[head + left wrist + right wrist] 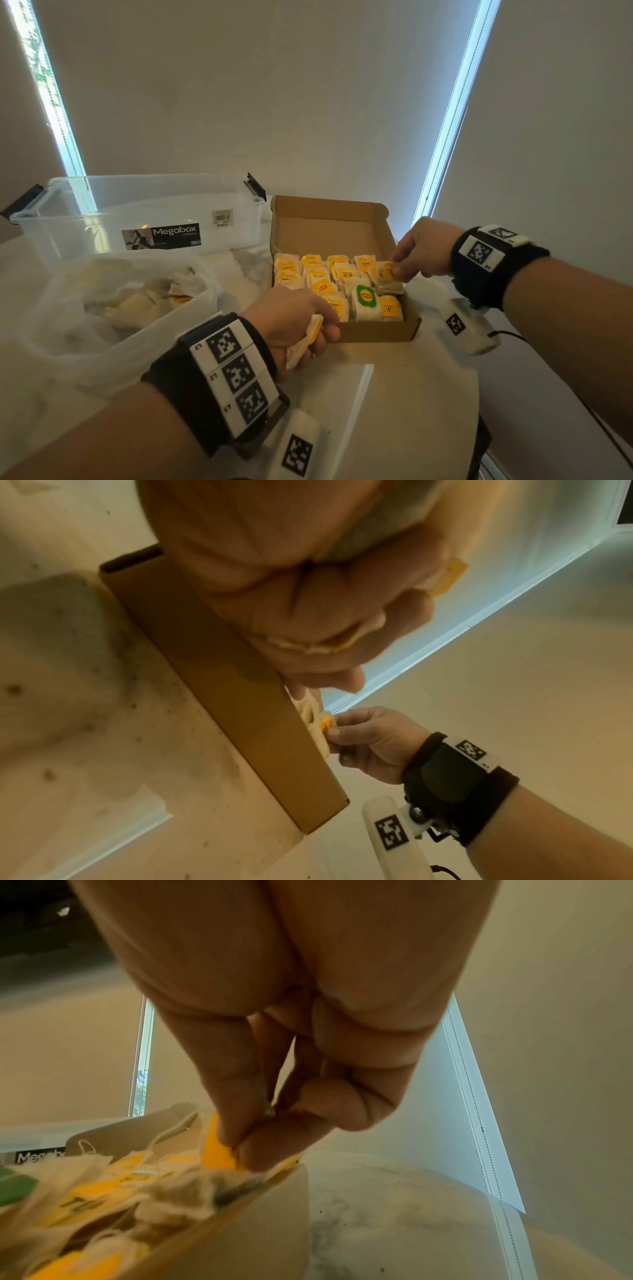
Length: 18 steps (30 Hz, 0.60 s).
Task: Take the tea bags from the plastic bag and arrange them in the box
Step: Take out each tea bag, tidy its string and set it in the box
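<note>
Left hand: I saw my left hand (pixel 294 318) nearest the head camera, fingers curled round a tea bag (pixel 306 339) with a yellow tag, resting against the near wall of the cardboard box (pixel 376 330). On the left wrist view the fist (pixel 308 593) was closed tight, with a yellow tag corner (pixel 450 576) poking out past the knuckles.

Box: I saw the open cardboard box on the round table (pixel 404 394), its lid flap standing up at the far side. Rows of tea bags (pixel 329 277) with yellow tags filled most of the floor; one bag with a green Lipton tag (pixel 365 295) sat in the near row.

Right hand: my right hand (pixel 421 251) reached over the box's right wall, thumb and fingertips pinching a tea bag (pixel 387 277) by its yellow tag, the pouch hanging at the right edge above the packed bags. The right wrist view showed the pinch on the tag (pixel 219 1153) clearly.

Plastic bag: left of the box I saw the clear plastic bag (pixel 68 308) lying open with more tea bags (pixel 150 298) inside.

Behind: a clear Megabox storage bin (pixel 144 212) stood beyond the bag, just beside the box's far left corner.
</note>
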Available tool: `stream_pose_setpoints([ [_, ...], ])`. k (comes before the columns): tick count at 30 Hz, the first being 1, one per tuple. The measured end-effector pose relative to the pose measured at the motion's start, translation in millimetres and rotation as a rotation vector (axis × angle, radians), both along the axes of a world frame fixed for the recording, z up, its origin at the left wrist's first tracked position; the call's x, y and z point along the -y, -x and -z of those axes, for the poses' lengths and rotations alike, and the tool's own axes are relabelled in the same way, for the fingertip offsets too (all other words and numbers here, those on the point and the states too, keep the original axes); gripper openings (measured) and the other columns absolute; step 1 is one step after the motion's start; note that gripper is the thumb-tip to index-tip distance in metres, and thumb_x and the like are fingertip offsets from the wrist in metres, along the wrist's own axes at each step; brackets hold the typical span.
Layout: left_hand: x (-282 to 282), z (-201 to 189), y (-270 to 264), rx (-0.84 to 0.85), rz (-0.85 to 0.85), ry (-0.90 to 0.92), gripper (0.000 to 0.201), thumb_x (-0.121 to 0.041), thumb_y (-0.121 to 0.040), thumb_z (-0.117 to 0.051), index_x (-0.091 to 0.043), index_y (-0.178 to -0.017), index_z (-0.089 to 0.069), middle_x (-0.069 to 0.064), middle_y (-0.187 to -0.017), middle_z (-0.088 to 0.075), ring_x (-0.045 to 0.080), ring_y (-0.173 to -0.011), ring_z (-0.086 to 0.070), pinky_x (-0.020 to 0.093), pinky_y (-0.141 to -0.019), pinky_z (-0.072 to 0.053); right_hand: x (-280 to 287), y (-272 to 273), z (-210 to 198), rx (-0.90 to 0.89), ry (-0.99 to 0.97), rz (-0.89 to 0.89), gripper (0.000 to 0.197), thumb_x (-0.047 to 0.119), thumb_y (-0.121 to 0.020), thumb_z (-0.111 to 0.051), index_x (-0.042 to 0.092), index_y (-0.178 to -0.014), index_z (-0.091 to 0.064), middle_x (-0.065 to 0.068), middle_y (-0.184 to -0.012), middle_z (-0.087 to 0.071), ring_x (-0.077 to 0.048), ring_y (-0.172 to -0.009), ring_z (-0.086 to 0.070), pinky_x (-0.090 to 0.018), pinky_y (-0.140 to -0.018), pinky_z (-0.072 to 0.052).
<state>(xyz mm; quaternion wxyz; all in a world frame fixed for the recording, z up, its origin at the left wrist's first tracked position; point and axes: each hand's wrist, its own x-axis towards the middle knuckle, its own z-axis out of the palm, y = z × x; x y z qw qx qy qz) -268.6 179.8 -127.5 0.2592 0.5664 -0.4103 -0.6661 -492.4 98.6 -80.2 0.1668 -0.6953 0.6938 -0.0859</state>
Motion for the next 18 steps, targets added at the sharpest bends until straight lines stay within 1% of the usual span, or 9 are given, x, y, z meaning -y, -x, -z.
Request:
stream_pose_setpoints([
  [2,1.6,0.2,-1.9,-0.014,0.002,-0.009,0.001,-0.009,-0.094,-0.057,-0.008,-0.095,-0.058,0.005,-0.059,-0.058,0.009,-0.035,-0.042,0.014,-0.031,-0.028,6.7,-3.6,1.5,-0.005,0.003,0.021,0.017,0.023,-0.082,-0.082,0.021,-0.099,-0.078,0.008,-0.079,-0.075,-0.005,-0.067,-0.068,-0.015,-0.053,-0.047],
  [3,2.9,1.2,-3.0,-0.019,-0.001,-0.008,0.004,-0.008,-0.094,-0.058,-0.008,-0.097,-0.058,0.006,-0.06,-0.058,0.009,-0.035,-0.042,0.014,-0.03,-0.029,9.3,-6.2,2.3,-0.014,-0.002,0.031,0.018,0.024,-0.081,-0.083,0.02,-0.097,-0.077,0.007,-0.081,-0.075,-0.006,-0.069,-0.069,-0.016,-0.053,-0.049],
  [6,5.9,3.2,-5.9,-0.04,-0.008,-0.016,0.006,-0.008,-0.094,-0.058,-0.007,-0.099,-0.059,0.007,-0.06,-0.059,0.009,-0.035,-0.042,0.014,-0.029,-0.029,14.7,-15.5,5.6,-0.105,-0.014,0.04,0.028,0.029,-0.075,-0.087,0.015,-0.095,-0.074,0.001,-0.086,-0.075,-0.01,-0.072,-0.069,-0.02,-0.057,-0.052],
  [8,7.0,2.8,-7.5,-0.068,0.006,-0.042,0.003,-0.009,-0.095,-0.056,-0.008,-0.097,-0.058,0.006,-0.061,-0.058,0.009,-0.036,-0.043,0.013,-0.029,-0.029,15.6,-21.1,9.0,-0.153,-0.019,0.05,0.035,0.032,-0.071,-0.09,0.013,-0.092,-0.068,0.0,-0.081,-0.074,-0.009,-0.065,-0.068,-0.021,-0.054,-0.05],
  [10,7.8,2.2,-9.8,-0.116,0.039,-0.072,0.004,-0.011,-0.097,-0.054,-0.009,-0.095,-0.056,0.005,-0.062,-0.058,0.008,-0.036,-0.043,0.013,-0.029,-0.029,15.1,-24.7,12.3,-0.205,-0.003,0.052,0.041,0.035,-0.069,-0.091,0.012,-0.092,-0.066,0.0,-0.078,-0.074,-0.01,-0.064,-0.069,-0.022,-0.056,-0.053],
  [12,7.8,1.3,-11.7,-0.228,0.067,-0.115,0.01,-0.016,-0.098,-0.052,-0.009,-0.093,-0.055,0.005,-0.063,-0.058,0.007,-0.035,-0.045,0.014,-0.027,-0.03,12.9,-26.4,11.9,-0.263,0.018,0.05,0.043,0.037,-0.07,-0.09,0.009,-0.093,-0.066,-0.002,-0.079,-0.074,-0.013,-0.068,-0.071,-0.024,-0.062,-0.056],
  [14,6.8,0.2,-13.6,-0.413,0.053,-0.166,0.018,-0.023,-0.099,-0.05,-0.008,-0.089,-0.055,0.005,-0.065,-0.058,0.007,-0.034,-0.047,0.014,-0.026,-0.031,9.0,-27.1,4.3,-0.281,0.06,0.055,0.038,0.034,-0.072,-0.089,0.009,-0.089,-0.065,-0.004,-0.078,-0.072,-0.014,-0.066,-0.068,-0.025,-0.063,-0.056],
  [16,4.2,-2.8,-14.8,-0.579,0.006,-0.196,0.027,-0.028,-0.099,-0.047,-0.008,-0.085,-0.056,0.008,-0.066,-0.06,0.009,-0.033,-0.049,0.013,-0.025,-0.031,3.1,-29.5,-9.8,-0.23,0.157,0.052,0.031,0.027,-0.073,-0.088,0.011,-0.081,-0.062,-0.003,-0.075,-0.066,-0.015,-0.064,-0.063,-0.025,-0.058,-0.052],
  [18,2.5,-6.0,-15.4,-0.668,-0.041,-0.186,0.036,-0.033,-0.1,-0.042,-0.004,-0.086,-0.058,0.012,-0.069,-0.064,0.011,-0.034,-0.051,0.012,-0.026,-0.031,-9.0,-37.8,-25.0,-0.088,0.25,0.005,0.025,0.02,-0.075,-0.084,0.009,-0.075,-0.061,-0.001,-0.067,-0.06,-0.014,-0.06,-0.059,-0.024,-0.055,-0.048],
])
